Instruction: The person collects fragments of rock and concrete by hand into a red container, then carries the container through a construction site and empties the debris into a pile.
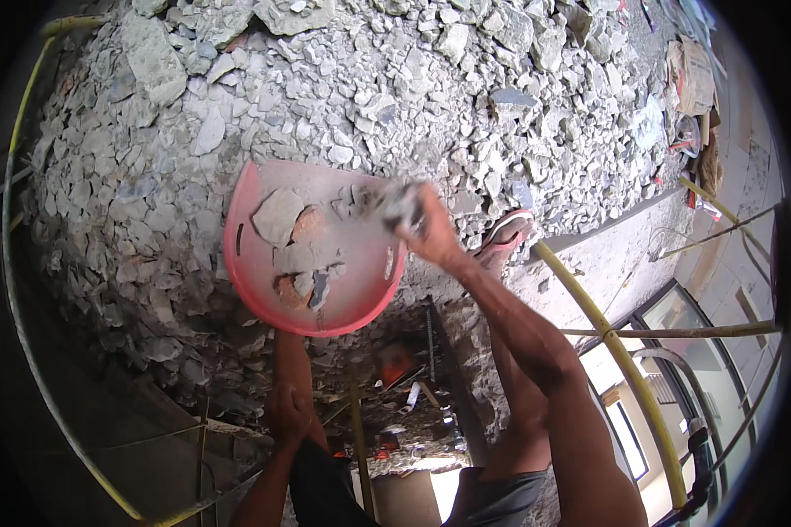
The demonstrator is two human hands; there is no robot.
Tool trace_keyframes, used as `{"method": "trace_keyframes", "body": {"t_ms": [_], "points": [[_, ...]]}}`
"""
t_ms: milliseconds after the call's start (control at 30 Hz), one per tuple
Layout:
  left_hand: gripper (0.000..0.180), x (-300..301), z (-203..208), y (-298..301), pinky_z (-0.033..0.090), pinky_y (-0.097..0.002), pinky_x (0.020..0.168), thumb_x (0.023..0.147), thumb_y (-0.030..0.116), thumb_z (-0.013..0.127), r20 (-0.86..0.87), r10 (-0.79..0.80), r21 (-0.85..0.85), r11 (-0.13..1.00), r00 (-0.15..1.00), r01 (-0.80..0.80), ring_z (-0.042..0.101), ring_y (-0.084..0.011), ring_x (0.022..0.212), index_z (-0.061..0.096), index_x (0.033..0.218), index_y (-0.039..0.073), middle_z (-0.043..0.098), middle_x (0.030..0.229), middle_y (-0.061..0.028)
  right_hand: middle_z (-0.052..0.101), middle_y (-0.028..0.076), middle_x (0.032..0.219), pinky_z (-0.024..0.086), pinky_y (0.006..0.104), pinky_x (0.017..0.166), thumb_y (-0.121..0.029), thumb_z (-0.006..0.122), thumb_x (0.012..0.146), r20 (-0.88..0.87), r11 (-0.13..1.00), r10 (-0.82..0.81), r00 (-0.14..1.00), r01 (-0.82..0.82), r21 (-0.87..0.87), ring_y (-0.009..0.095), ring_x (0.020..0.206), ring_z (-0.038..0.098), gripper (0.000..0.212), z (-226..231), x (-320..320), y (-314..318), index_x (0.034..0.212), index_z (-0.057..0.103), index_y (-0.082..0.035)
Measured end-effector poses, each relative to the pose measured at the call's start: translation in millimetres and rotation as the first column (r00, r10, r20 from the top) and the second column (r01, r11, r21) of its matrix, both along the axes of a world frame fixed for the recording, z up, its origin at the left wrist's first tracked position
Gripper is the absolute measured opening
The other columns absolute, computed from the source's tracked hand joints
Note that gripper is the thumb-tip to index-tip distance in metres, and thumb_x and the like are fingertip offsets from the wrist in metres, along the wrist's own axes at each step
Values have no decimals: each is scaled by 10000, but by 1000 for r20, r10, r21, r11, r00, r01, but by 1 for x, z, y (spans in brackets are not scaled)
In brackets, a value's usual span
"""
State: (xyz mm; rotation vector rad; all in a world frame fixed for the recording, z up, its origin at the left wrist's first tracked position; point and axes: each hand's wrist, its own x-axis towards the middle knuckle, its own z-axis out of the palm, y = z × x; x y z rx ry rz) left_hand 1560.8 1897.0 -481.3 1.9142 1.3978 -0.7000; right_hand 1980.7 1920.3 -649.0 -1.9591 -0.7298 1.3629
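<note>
A pink-red plastic pan (360,318) with a raised curved rim lies on the rubble left of centre. In it are a pale flat stone (278,217), reddish brick pieces (308,225) and several grey fragments. My right hand (431,230) is closed around a grey chunk of rubble (399,207) above the pan's right side; motion smears the chunk's outline. My left hand (288,411) is low, by my left leg, below the pan's near rim. Its fingers cannot be made out, and whether it touches the pan is unclear.
Broken stone (369,97) heaps up beyond and around the pan. My right foot in a sandal (508,230) rests at the rubble's right edge. Yellow poles (603,327) cross at the right, and another yellow pole (13,140) curves along the left. A dark gap with debris opens below the pan.
</note>
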Motion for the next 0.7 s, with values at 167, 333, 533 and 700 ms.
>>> {"method": "trace_keyframes", "body": {"t_ms": [167,333,533,700], "points": [[123,-20,-6,-7,429,-523,752,810,90,524,49,-14,36,999,999,12,539,-446,881,559,916,38,547,894,-211,509,274,1227,429,516,1037,-210,708,772,301,931,330,895,-361,51,424,1195,500,630,-47,-18,30,1345,475,-91],[147,-9,-10,7,434,-521,740,784,94,540,95,7,45,999,995,-11,541,-443,867,555,917,35,545,895,-205,152,146,1594,243,764,1023,-275,644,875,798,957,290,528,-157,-244,523,1390,216,669,-91,14,141,1481,363,-276],[232,-6,-9,12,449,-541,844,829,139,527,-1,82,-58,995,997,-82,554,-444,989,601,995,-4,589,1046,-223,288,56,1546,294,746,974,-205,498,929,796,840,539,274,-246,-484,433,1370,302,500,-115,13,164,1420,435,-271],[275,-23,-2,14,451,-542,834,802,179,558,-64,84,-61,994,994,-88,566,-444,969,605,1016,13,598,1028,-218,426,44,1402,381,668,890,-237,503,937,744,866,498,445,-299,-401,344,1288,397,398,-114,-4,154,1334,482,-252]]}}
